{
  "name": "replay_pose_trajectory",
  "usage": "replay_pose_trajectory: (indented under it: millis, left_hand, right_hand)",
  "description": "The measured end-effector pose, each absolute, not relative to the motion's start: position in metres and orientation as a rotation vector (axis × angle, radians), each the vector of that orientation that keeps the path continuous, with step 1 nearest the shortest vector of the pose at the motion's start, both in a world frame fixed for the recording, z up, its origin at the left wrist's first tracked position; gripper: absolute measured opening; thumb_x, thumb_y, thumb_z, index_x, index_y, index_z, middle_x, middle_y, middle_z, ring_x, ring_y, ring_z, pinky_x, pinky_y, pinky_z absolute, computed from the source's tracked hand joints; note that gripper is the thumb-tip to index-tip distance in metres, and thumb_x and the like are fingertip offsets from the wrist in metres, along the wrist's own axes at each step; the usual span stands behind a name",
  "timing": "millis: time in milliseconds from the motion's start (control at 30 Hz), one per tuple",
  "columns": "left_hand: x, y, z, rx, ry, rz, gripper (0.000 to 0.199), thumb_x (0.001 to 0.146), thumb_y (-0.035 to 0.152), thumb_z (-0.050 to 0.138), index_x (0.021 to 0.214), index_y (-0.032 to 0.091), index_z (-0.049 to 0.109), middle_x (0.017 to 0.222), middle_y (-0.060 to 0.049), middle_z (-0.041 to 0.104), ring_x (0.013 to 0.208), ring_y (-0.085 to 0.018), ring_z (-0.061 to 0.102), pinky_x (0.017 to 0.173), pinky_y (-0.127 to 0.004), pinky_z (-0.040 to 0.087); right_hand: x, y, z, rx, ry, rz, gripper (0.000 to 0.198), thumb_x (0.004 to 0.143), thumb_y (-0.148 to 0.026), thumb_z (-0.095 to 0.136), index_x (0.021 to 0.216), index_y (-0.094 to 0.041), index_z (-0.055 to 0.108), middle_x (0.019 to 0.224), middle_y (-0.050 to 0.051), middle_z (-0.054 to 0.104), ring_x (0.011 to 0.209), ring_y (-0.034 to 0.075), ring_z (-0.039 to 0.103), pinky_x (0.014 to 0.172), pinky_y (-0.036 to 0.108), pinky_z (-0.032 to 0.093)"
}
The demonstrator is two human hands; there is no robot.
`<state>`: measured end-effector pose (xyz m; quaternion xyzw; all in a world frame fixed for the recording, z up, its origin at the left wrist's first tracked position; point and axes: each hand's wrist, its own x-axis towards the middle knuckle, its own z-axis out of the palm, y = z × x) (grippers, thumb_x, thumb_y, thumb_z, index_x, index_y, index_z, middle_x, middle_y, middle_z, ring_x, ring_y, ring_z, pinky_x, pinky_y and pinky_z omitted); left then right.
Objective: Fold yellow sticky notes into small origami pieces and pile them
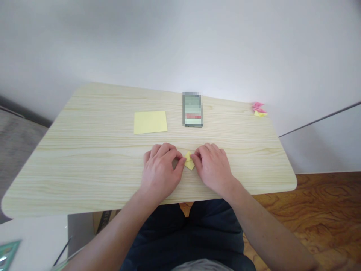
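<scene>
A small folded piece of yellow paper (189, 162) lies near the front edge of the table, between my two hands. My left hand (163, 165) pinches its left side with thumb and forefinger. On the other side, my right hand (212, 163) grips the right edge of the paper in the same way. The fingertips cover part of the folds. Farther back and to the left is a flat pad of yellow paper (150, 122), apart from both hands.
A phone (193, 109) with a blurred screen lies at the table's back. Pink and yellow folded paper pieces (259, 109) rest at the back right corner. The pale wooden table (84, 158) meets a white wall (180, 45). A white surface (34, 233) stands lower left.
</scene>
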<state>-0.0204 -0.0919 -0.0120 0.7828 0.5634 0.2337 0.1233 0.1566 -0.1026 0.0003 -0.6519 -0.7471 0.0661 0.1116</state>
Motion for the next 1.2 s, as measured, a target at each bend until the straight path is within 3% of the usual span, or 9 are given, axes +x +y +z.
replay_pose_trajectory:
  millis: [467, 667, 800, 900, 1200]
  left_hand:
    - [-0.028, -0.104, -0.012, 2.281, 1.597, 0.729, 0.006, 0.091, 0.028, 0.066, 0.097, 0.026, 0.068, 0.113, -0.003, 0.068, 0.112, -0.026, 0.058, 0.1, -0.046, 0.041]
    - [-0.028, -0.103, -0.011, 2.269, 1.608, 0.717, 0.006, 0.092, 0.028, 0.064, 0.091, 0.027, 0.069, 0.109, -0.002, 0.069, 0.109, -0.026, 0.058, 0.097, -0.046, 0.042]
    - [-0.029, -0.101, -0.011, 2.284, 1.582, 0.733, 0.008, 0.093, 0.027, 0.064, 0.092, 0.027, 0.071, 0.109, -0.002, 0.069, 0.108, -0.026, 0.058, 0.097, -0.046, 0.043]
    - [-0.03, -0.101, -0.01, 2.305, 1.552, 0.721, 0.009, 0.094, 0.027, 0.063, 0.093, 0.028, 0.072, 0.111, -0.002, 0.069, 0.109, -0.026, 0.058, 0.097, -0.046, 0.043]
    - [-0.038, -0.097, -0.009, 2.308, 1.452, 0.702, 0.014, 0.092, 0.02, 0.061, 0.095, 0.027, 0.072, 0.111, -0.001, 0.07, 0.108, -0.024, 0.059, 0.097, -0.045, 0.042]
  right_hand:
    - [0.16, -0.108, -0.009, -1.812, -2.136, 0.181, 0.023, 0.103, -0.039, 0.053, 0.089, -0.022, 0.061, 0.094, 0.005, 0.067, 0.096, 0.025, 0.056, 0.083, 0.038, 0.035]
    - [0.163, -0.11, -0.01, -1.769, -2.097, 0.223, 0.02, 0.102, -0.037, 0.055, 0.089, -0.022, 0.062, 0.091, 0.005, 0.066, 0.094, 0.024, 0.056, 0.082, 0.039, 0.037]
    - [0.166, -0.112, -0.007, -1.692, -2.076, 0.309, 0.01, 0.093, -0.032, 0.066, 0.098, -0.024, 0.065, 0.098, 0.005, 0.066, 0.099, 0.025, 0.057, 0.086, 0.04, 0.04]
    - [0.166, -0.113, -0.005, -1.629, -2.079, 0.326, 0.017, 0.089, -0.031, 0.07, 0.106, -0.026, 0.069, 0.105, 0.006, 0.064, 0.104, 0.026, 0.056, 0.089, 0.042, 0.041]
    - [0.157, -0.102, 0.005, -1.456, -2.376, 0.309, 0.011, 0.096, -0.029, 0.062, 0.099, -0.023, 0.071, 0.105, 0.006, 0.069, 0.105, 0.026, 0.053, 0.087, 0.042, 0.038]
